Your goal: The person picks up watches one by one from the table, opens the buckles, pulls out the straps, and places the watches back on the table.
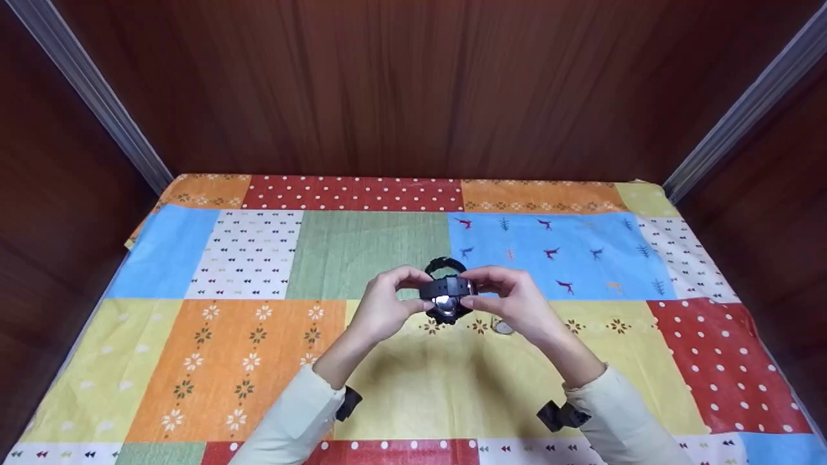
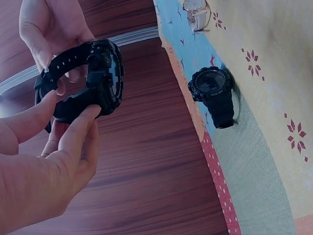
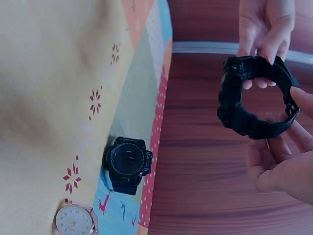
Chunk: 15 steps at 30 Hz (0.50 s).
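Observation:
A black wristwatch [image 1: 446, 287] with a closed-loop strap is held up between both hands. My left hand [image 1: 381, 305] pinches one side of it between thumb and fingers. On the other side, my right hand [image 1: 517, 300] grips the strap with thumb and fingers. The left wrist view shows the held watch [image 2: 113, 78] with its dial side turned toward the table; its strap holes show. A second black watch [image 3: 128, 159], dial up, lies on the cloth below the hands. Near it is a watch with a white dial [image 3: 73, 220], partly cut off in the right wrist view.
A patchwork-patterned cloth [image 1: 258, 368] covers the table. Dark wood panels [image 1: 387, 84] stand behind it and at both sides, with grey metal strips at the corners. Black wrist cameras [image 1: 562, 415] sit at the sleeves.

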Available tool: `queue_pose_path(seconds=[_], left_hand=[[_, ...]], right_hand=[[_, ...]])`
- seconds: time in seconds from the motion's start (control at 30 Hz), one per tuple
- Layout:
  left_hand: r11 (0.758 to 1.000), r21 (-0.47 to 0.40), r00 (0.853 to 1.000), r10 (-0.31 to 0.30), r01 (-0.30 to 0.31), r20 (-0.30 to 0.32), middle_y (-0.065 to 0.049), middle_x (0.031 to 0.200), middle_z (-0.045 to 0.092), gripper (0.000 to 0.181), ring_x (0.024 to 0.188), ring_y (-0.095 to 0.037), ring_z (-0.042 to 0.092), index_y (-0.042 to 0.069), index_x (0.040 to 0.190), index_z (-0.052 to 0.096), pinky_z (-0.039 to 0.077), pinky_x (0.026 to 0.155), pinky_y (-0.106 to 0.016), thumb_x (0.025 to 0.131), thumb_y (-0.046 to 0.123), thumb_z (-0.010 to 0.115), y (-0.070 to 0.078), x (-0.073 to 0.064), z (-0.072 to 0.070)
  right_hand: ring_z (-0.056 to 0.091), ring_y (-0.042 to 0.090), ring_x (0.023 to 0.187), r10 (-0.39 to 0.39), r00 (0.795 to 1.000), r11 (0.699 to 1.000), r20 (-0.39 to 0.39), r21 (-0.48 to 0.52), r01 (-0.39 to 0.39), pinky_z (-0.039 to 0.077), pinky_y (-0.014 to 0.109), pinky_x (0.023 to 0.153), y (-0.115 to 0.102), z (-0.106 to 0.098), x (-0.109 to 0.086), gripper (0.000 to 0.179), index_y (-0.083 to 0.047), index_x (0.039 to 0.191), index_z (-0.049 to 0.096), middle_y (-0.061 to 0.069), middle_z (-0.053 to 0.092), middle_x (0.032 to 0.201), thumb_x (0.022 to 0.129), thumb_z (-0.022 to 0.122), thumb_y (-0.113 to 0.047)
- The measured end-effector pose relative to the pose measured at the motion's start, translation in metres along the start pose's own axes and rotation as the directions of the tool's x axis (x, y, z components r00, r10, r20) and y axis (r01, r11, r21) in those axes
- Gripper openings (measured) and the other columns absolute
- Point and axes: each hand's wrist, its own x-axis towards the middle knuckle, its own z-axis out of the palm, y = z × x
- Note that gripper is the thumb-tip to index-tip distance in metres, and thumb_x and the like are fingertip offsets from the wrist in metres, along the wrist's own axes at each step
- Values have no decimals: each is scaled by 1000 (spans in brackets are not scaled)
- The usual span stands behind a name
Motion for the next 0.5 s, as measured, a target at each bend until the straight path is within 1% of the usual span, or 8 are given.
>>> queue_pose_path(seconds=[0.13,0.23,0.3,0.37,0.43,0.5], left_hand=[[1000,11,1000,-13,13,9,-8,102,63,26,102,-23,56,3,102,63,40,91,-43,77,-4,68,1,0,0],[1000,10,1000,2,-2,21,-9,105,62,30,103,-24,55,3,106,61,42,89,-41,77,-3,68,2,0,1],[1000,4,999,7,-7,34,-8,106,61,32,103,-24,54,5,108,60,46,84,-37,78,0,69,3,0,1],[1000,5,999,29,-29,39,-8,106,62,32,102,-24,55,5,108,61,47,82,-35,78,5,71,4,0,2],[999,13,998,39,-39,40,-7,104,62,31,101,-23,55,5,107,61,48,81,-33,78,9,71,6,1,3],[998,31,998,53,-54,37,-6,103,62,30,100,-21,55,5,106,62,46,82,-32,79,12,71,7,1,4]], right_hand=[[61,21,92,11,1000,1000,-27,6,-11,49,30,79,-1,2,1,31,1,106,65,13,64,102,77,72,-6],[61,22,92,2,999,1000,-39,16,-1,49,30,78,1,4,2,31,3,106,65,15,64,102,77,71,-4],[61,23,93,-13,999,1000,-44,12,13,50,29,78,2,5,3,30,4,106,65,16,63,103,77,71,-2],[60,23,94,-24,999,1000,-49,12,25,50,28,77,2,6,4,30,5,106,65,17,63,104,77,71,-1],[60,23,93,-32,998,999,-51,7,33,50,28,77,1,6,5,30,6,105,65,17,63,104,77,70,0],[60,23,93,-31,998,999,-53,8,32,49,27,77,0,7,5,30,6,105,65,17,63,103,77,70,0]])
